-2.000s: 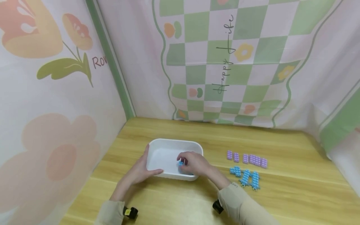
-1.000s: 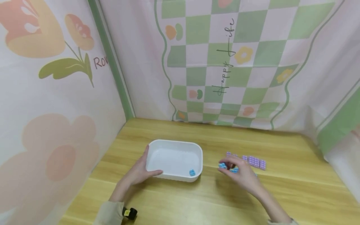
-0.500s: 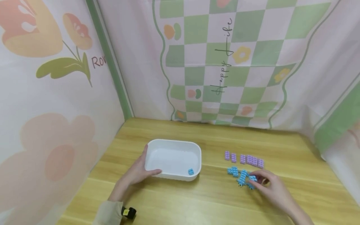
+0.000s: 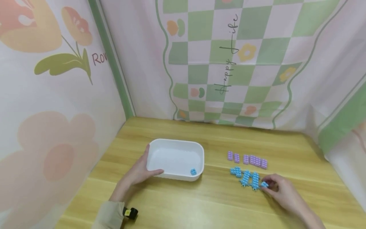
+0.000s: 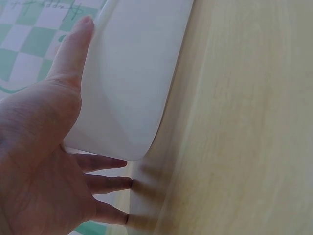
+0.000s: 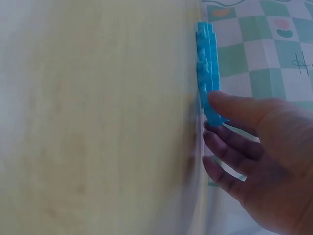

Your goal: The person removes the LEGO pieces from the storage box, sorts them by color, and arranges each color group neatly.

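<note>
A white plastic bin (image 4: 177,143) sits left of the table's middle, with a small blue toy brick (image 4: 193,171) in its near right corner. My left hand (image 4: 140,171) rests against the bin's left end, thumb along the near side; the left wrist view shows its fingers straight and spread. My right hand (image 4: 281,190) pinches another blue brick (image 4: 264,184) between thumb and forefinger, low at the right end of the blue bricks (image 4: 255,180) laid out on the table. In the right wrist view, the blue bricks (image 6: 207,58) appear edge-on beyond the thumb.
Behind the blue bricks lies a row of purple bricks (image 4: 251,160). Wooden table (image 4: 183,203) spreads around everything. A checked cloth (image 4: 226,63) hangs along the back and a flowered one (image 4: 63,149) on the left.
My right hand has left the bin and moved right to the blue bricks. The pinched brick passed over them to their right end. My left hand has stayed at the bin.
</note>
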The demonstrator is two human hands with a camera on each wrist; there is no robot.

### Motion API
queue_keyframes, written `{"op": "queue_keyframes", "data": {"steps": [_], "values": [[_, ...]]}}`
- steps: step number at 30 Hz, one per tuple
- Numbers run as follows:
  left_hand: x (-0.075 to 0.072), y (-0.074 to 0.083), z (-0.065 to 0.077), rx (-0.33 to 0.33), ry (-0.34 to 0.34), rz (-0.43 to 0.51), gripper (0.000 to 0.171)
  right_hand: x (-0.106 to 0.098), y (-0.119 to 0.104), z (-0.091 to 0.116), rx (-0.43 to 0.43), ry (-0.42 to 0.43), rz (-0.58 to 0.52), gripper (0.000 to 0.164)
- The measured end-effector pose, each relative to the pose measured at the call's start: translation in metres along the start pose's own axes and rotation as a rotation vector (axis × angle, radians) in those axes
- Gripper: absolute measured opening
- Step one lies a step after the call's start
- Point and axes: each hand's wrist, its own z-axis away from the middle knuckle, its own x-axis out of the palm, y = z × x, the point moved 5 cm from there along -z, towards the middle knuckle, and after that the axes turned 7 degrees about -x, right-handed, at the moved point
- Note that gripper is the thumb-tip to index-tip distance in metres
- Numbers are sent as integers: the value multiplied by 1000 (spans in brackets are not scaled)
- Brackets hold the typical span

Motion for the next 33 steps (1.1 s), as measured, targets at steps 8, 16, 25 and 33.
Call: {"op": "queue_keyframes", "data": {"steps": [8,16,25,33], "values": [[0,2,0,0,-3,11,139,4,5,0,-69,11,18,28],[1,2,0,-2,-8,6,140,-14,-17,-16,-90,-32,72,42],[-4,1,2,-2,6,1,139,-2,-117,-78,-297,-115,-71,45],[0,0,2,2,14,-10,139,36,-163,-116,-366,-173,-163,63]]}}
